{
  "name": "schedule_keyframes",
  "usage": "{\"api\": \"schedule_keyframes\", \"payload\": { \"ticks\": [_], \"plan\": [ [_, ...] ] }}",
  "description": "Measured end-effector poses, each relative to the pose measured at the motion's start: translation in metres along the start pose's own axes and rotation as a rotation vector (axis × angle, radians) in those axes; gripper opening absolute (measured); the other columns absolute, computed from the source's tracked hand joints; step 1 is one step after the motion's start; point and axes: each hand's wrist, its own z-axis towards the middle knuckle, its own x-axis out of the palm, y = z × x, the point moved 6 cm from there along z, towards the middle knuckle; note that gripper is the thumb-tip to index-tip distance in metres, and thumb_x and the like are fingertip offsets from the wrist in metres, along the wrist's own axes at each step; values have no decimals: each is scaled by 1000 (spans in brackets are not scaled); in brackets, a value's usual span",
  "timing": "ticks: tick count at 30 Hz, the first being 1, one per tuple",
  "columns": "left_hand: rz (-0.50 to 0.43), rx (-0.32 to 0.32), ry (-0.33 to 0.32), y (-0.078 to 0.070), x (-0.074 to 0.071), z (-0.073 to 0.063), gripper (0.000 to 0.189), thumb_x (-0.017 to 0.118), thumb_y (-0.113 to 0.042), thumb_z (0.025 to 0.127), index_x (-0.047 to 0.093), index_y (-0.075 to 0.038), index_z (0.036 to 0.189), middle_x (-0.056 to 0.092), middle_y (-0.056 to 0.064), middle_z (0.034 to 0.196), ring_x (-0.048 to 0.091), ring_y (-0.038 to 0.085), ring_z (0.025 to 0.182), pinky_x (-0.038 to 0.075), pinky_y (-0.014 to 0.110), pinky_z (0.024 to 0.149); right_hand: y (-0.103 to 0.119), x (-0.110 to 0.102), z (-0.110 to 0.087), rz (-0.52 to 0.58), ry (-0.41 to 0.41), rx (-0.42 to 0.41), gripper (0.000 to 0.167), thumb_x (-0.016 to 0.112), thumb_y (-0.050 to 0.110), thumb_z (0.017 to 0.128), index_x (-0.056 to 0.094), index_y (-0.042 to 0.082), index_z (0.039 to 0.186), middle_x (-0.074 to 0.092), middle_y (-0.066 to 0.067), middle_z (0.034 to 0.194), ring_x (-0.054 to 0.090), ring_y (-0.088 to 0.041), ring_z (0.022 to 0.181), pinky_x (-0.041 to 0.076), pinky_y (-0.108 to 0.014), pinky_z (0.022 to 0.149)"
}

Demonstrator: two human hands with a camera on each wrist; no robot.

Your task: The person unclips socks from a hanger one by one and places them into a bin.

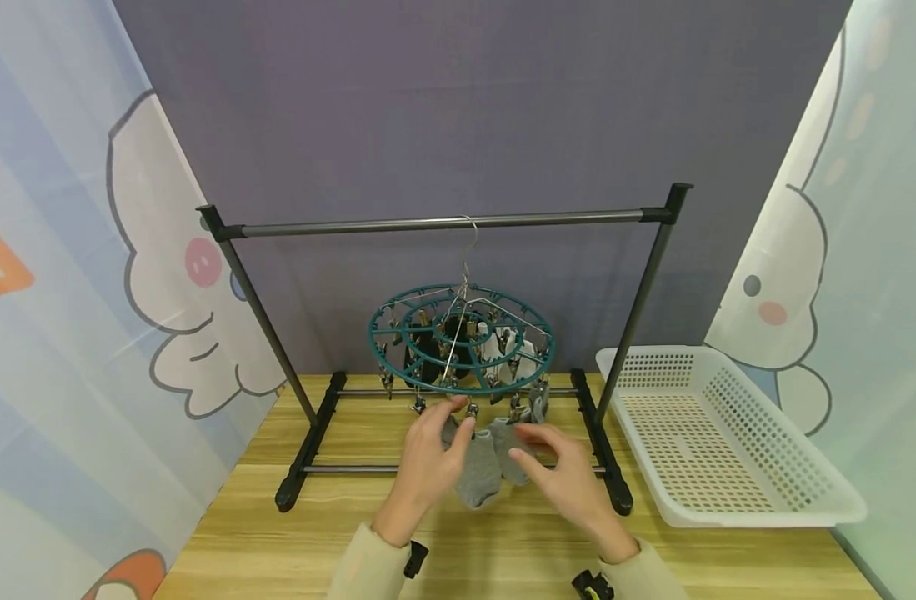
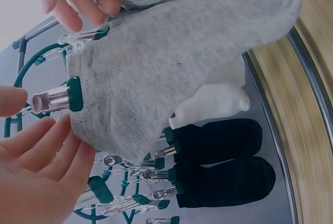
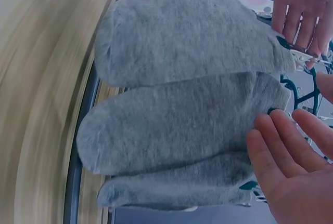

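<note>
A round green clip hanger [image 1: 382,361] hangs by its hook with grey socks clipped along its front rim. The front grey sock [image 1: 478,477] hangs from metal clips with green tips, one clip [image 2: 75,94] showing at its cuff. My left hand [image 1: 427,457] is beside that cuff, thumb apart from the fingers and the clip between them not pinched. My right hand [image 1: 570,483] is at the neighbouring grey sock [image 3: 182,125], its fingers nearly straight by the cuff and gripping nothing. A third grey sock [image 3: 171,185] hangs beyond it.
Black socks [image 2: 218,140] and a white sock [image 2: 213,104] hang farther back on the hanger. A metal rack [image 1: 352,226] with black feet stands on the wooden table [image 1: 240,542]. At the right sits a white perforated basket [image 1: 758,518].
</note>
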Motion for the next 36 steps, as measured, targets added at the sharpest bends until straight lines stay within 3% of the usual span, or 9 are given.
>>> {"api": "schedule_keyframes", "payload": {
  "ticks": [6,10,20,27,36],
  "plan": [
    [-63,-21,56,2,1,5,33,63,-19,103,65,-2,130,70,10,118,65,26,105,54,48,88,5,11,8,55,43,-4,33,73,18,96,69,8,128,69,-7,123,67,-25,108,55,-45,94],
    [-95,-31,90,5,2,8,33,63,-22,103,66,-2,130,71,6,109,65,23,101,54,48,86,4,17,12,73,72,15,34,72,19,96,68,6,128,69,-8,122,67,-27,109,55,-42,95],
    [-202,-84,185,9,6,13,28,63,-27,103,71,-5,120,65,-2,95,61,14,83,52,30,71,-2,29,18,103,124,64,33,71,19,98,68,3,126,70,-8,114,67,-23,103,55,-36,92],
    [-242,-123,212,8,7,14,27,62,-28,104,71,-8,120,67,-1,101,63,16,90,54,30,76,-3,34,17,168,148,109,23,72,16,97,71,-1,113,70,-12,104,68,-19,91,57,-28,80],
    [-249,-131,218,8,9,14,24,61,-27,104,70,-9,118,67,1,103,63,19,93,55,32,78,1,36,17,172,173,120,15,72,14,96,71,0,103,70,-10,96,65,-15,80,55,-29,70]
  ]
}}
